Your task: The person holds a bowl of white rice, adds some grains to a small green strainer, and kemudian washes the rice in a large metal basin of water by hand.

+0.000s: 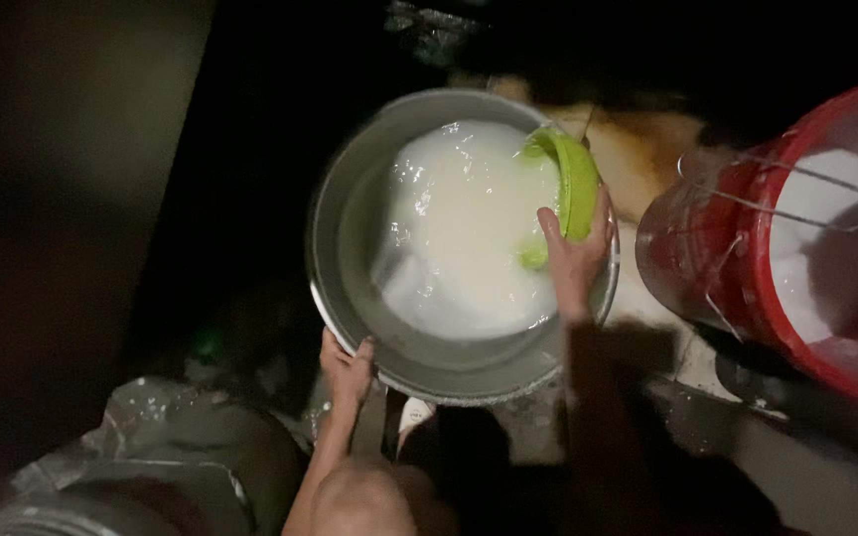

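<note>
Fingers of the left hand (348,369) curl over the near rim of a metal basin (350,213) at lower centre of the frame, thumb and fingers clamped on its edge, the bare forearm running down to the bottom edge. To the far left lies a dark wall or floor, and at lower left a crumpled grey sack (166,447) sits in shadow, just beside the left arm. The basin fills the middle of the frame and holds milky white liquid (469,228), pooled toward its right side with foam along its upper left edge. At the basin's right rim the right hand (576,253) grips a green bowl (570,184); the thumb lies on the bowl's inner side and the other fingers wrap behind its edge, pressed together. That bowl stands tilted on its side, its lower lip dipped into the liquid. Behind the basin, upper centre, a tan patch of floor shows in the light. At far right a red bucket (747,288) stands near the basin, apart from it, holding white liquid, with a wire handle (777,189) lying across its mouth.
</note>
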